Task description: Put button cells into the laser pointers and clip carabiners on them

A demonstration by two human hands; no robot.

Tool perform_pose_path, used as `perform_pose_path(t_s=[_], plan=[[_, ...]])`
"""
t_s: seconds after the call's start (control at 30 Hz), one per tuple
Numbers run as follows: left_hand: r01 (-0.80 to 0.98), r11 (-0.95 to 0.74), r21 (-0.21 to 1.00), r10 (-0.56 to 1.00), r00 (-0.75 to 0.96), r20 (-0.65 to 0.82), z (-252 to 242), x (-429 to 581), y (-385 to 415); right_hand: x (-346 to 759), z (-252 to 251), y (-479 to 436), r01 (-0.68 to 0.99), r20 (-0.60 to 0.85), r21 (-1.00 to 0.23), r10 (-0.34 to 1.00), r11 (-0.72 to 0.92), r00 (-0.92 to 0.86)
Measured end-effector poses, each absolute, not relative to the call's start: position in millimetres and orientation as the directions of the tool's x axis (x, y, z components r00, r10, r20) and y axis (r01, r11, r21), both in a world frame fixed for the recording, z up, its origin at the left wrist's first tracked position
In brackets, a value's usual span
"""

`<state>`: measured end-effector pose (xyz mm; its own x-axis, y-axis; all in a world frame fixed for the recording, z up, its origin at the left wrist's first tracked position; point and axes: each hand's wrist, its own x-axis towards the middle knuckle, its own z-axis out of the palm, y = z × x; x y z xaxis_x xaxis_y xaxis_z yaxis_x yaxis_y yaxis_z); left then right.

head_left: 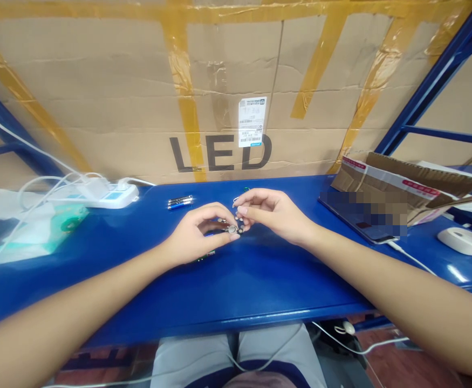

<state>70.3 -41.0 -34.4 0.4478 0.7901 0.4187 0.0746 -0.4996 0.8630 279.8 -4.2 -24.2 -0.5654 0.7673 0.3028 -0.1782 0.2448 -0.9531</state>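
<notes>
In the head view, the left hand (pixel 195 233) pinches a small metal disc (pixel 232 229) over the blue counter (pixel 284 291), its edge grip probably leaving the face exposed. The right hand (pixel 281 214) bunches its fingertips close by, contents unclear. The disc looks round, silvery, rimmed.
</notes>
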Motion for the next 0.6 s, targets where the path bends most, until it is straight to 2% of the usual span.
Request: perform_pose_path(t_s=[0.07, 0.2, 0.37, 0.53, 0.6], plan=[[0.022, -0.441, 0.897, 0.813, 0.432, 0.389, -33.4, 71.2, -41.6, 279.5, -23.6, -4.3, -0.196, 0.299, -0.954, 0.785, 0.228, -0.542], [-0.013, -0.228, 0.973, 0.931, 0.288, 0.222, -33.2, 73.1, -38.1, 279.1, -22.6, -3.0, -0.211, 0.264, -0.961, 0.826, 0.180, -0.498], [0.176, -0.381, 0.907, 0.899, 0.299, 0.320, -35.4, 73.1, -35.3, 279.6, -23.4, -0.7, -0.200, 0.241, -0.967, 0.833, 0.160, -0.498], [0.141, -0.357, 0.923, 0.894, 0.339, 0.294, -37.3, 73.4, -37.7, 278.9, -24.8, -1.7, -0.170, 0.296, -0.955, 0.809, 0.242, -0.509], [0.091, -0.271, 0.958, 0.926, 0.297, 0.233, -37.3, 73.6, -36.6, 278.5, -24.5, -2.7, -0.183, 0.348, -0.937, 0.795, 0.296, -0.497]])
